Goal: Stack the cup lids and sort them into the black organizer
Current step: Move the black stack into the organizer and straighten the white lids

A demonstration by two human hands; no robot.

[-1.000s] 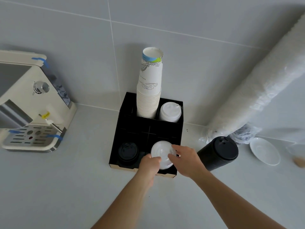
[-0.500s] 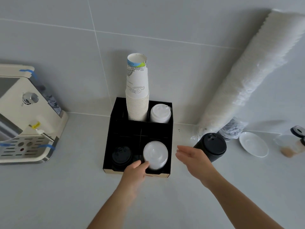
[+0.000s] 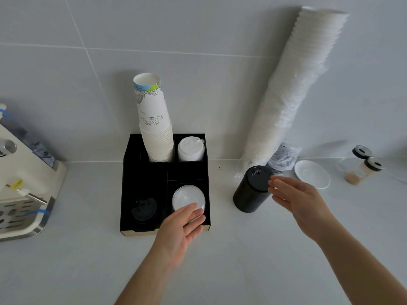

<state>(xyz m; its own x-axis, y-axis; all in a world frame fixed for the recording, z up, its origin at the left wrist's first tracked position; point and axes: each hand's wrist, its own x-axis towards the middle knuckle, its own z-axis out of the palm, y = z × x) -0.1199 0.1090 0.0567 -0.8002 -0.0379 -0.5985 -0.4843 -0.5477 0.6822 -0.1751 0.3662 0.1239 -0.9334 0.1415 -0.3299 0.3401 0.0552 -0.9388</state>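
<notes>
Standing at the far left of the pale surface [image 3: 66, 260] is a cream coffee machine [image 3: 19, 183]. Next comes the black organizer [image 3: 127, 186], with black lids [image 3: 144, 210] front-left and white lids [image 3: 188, 198] front-right. Over its front edge the left hand [image 3: 178, 232] hovers, fingers [image 3: 193, 216] spread, holding nothing. Rightward, the right hand [image 3: 297, 201] is released beside a black lid stack [image 3: 251, 190].
</notes>
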